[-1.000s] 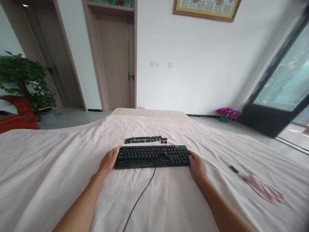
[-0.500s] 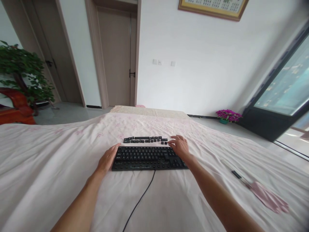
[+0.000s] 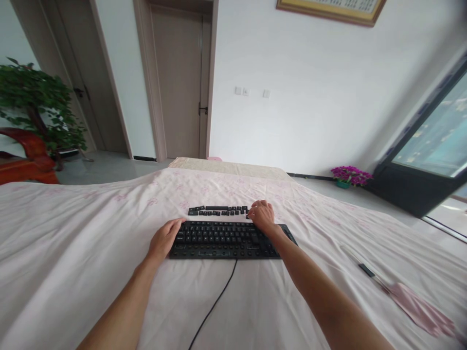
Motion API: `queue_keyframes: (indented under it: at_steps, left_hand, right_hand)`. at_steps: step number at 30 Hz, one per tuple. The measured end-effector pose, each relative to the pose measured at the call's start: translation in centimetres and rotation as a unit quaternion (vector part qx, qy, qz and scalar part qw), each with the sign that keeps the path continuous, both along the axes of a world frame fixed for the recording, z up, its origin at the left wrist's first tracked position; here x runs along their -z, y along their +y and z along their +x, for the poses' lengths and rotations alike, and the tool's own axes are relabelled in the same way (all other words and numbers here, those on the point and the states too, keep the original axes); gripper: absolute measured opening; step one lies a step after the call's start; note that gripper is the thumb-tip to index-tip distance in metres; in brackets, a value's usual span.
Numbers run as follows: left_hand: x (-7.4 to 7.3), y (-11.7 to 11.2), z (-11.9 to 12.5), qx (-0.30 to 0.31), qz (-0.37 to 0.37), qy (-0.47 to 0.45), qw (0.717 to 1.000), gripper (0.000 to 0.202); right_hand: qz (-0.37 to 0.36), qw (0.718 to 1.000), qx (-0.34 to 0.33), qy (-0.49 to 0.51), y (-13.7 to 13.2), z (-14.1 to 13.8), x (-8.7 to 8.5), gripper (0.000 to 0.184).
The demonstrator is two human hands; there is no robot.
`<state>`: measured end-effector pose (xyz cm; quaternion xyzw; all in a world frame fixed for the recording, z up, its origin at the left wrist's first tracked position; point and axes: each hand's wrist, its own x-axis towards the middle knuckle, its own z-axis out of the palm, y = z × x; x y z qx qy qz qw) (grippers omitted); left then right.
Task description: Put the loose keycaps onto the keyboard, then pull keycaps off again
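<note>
A black keyboard (image 3: pixel 215 238) lies on the pale sheet, its cable side toward me. Bare sockets show in its near rows, where keycaps are off. My left hand (image 3: pixel 166 238) grips the keyboard's left edge, thumb and fingers near its far left corner. Beyond the keyboard lie loose black keycaps in two rows, with a long space bar (image 3: pixel 216 208) in the far row. My right hand (image 3: pixel 261 214) is at the right end of these rows, its bent fingertips on a small keycap (image 3: pixel 248 214). The hand hides part of the keycaps there and the keyboard's far right part.
The keyboard's black cable (image 3: pixel 215 304) runs toward me over the wrinkled sheet (image 3: pixel 91 243). To the right lies a thin tool with a dark band (image 3: pixel 367 270), beside a pink cloth (image 3: pixel 419 306). Purple flowers (image 3: pixel 350 175) stand on the floor by the wall.
My right hand has moved left, onto the keycaps at the right end of the rows. My left hand stays at the keyboard's left edge. The view has shifted slightly.
</note>
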<state>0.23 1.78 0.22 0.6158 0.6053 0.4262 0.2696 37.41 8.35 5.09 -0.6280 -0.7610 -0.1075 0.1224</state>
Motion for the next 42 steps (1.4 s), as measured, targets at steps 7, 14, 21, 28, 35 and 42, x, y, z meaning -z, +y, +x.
queue_keyframes:
  at_steps: [7,14,21,28,35,42]
  left_hand:
    - [-0.2,0.0,0.1,-0.005,-0.005,0.001,1.000,0.045]
    - [-0.4,-0.2,0.2,-0.005,0.002,0.003,1.000,0.047]
    - [-0.4,-0.1,0.3,-0.014,0.002,0.007,1.000,0.044]
    - [-0.6,-0.3,0.4,-0.014,-0.001,0.008,1.000,0.044]
    - [-0.6,-0.3,0.3,-0.014,-0.007,0.013,1.000,0.044]
    - [-0.4,-0.3,0.4,-0.014,-0.006,0.007,1.000,0.044]
  right_hand:
    - [-0.038,0.999,-0.014,0.015,-0.1,-0.6,-0.8,0.009]
    - [-0.079,0.997,-0.007,-0.013,0.1,-1.5,-1.2,0.014]
    - [-0.099,0.993,-0.034,-0.058,0.1,-1.4,-2.0,0.017]
    - [-0.105,0.989,-0.058,-0.083,0.6,-1.6,-2.1,0.012]
    - [-0.121,0.983,-0.094,-0.101,1.0,-1.7,-2.1,0.012]
    - [-0.129,0.984,-0.067,-0.100,1.3,-1.5,-1.7,0.014]
